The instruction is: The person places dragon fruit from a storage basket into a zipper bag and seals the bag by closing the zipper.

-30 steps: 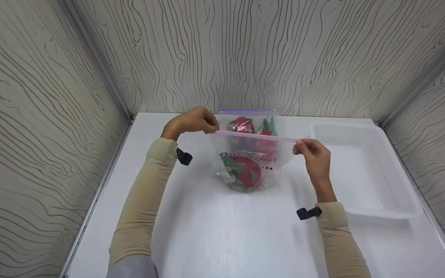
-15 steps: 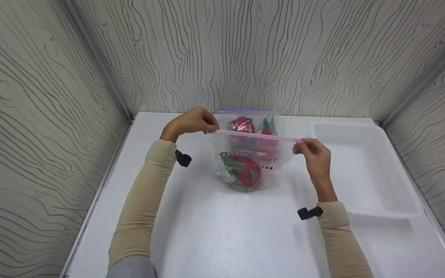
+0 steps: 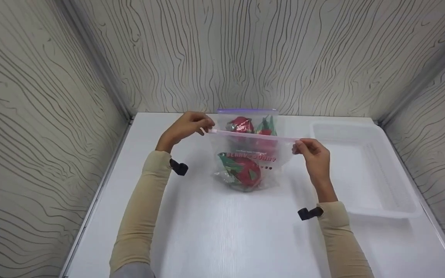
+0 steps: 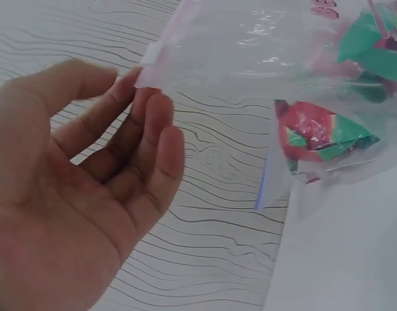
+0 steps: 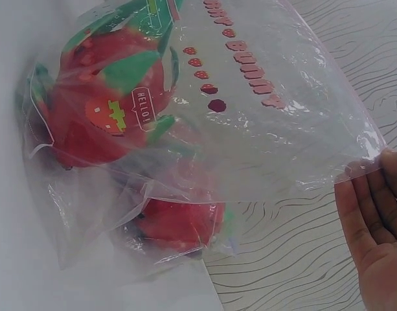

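Observation:
A clear slider bag (image 3: pixel 284 152) with a pink top edge and red lettering stands upright on the table, a red and green dragon fruit (image 3: pixel 248 173) inside. At its right top corner my right hand (image 3: pixel 316 158) pinches the edge between thumb and fingers. The left hand (image 3: pixel 185 125) is at the opposite corner, beside the small white slider (image 4: pixel 151 53). In the left wrist view its fingertips touch that corner, while the thumb is apart from it. Behind stands a second clear bag (image 3: pixel 247 111) with a purple top edge, holding red and green dragon fruit (image 3: pixel 242 125).
A white plastic tray (image 3: pixel 400 173) stands on the right of the white table (image 3: pixel 222 239). Wood-patterned panels (image 3: pixel 238 58) rise at the back and on both sides.
My left hand has eased slightly to the left and its fingers have loosened, exposing the white slider at the bag's left corner. The right hand and the bags stay nearly still.

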Motion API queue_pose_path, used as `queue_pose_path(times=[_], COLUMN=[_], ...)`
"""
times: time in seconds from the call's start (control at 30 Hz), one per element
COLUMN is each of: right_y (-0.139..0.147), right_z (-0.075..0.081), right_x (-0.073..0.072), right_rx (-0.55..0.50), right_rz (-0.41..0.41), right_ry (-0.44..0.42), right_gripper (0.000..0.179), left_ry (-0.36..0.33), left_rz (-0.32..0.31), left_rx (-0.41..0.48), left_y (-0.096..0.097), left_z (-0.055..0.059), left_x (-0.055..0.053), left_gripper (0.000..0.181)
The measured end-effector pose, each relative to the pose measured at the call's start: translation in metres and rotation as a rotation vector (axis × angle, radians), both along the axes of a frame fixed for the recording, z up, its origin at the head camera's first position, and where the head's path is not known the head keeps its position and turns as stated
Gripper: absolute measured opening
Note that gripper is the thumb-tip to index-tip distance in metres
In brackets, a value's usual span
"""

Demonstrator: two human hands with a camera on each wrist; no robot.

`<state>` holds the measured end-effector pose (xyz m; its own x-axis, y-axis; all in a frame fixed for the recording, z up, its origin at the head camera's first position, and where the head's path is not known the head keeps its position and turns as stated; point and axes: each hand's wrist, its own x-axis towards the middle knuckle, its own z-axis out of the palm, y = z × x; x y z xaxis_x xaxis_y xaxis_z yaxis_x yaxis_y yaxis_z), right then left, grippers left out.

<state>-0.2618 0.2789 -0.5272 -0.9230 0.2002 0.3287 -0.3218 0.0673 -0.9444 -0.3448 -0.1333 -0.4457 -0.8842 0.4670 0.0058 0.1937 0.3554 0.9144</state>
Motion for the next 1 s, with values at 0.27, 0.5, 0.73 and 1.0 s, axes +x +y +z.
queue_pose_path(times=[0.27,0.5,0.73,1.0], right_y=[0.000,0.000,-0.001,-0.006], right_z=[-0.002,-0.004,-0.006,-0.022], right_x=[-0.001,-0.002,0.000,0.006], right_rx=[-0.021,-0.024,-0.010,0.080], right_rz=[0.006,-0.003,0.034,0.165], right_ry=[0.005,0.019,-0.023,-0.198], right_gripper=[0.024,0.021,0.026,0.039], left_ry=[-0.075,-0.189,-0.258,-0.210], left_rz=[0.074,0.097,0.068,0.070], left_rx=[0.176,0.210,0.089,0.139], left_y=[-0.002,0.013,0.030,0.047], left_z=[-0.053,-0.101,-0.136,-0.158], left_x=[0.015,0.033,0.051,0.062], left_gripper=[0.029,0.043,0.075,0.091])
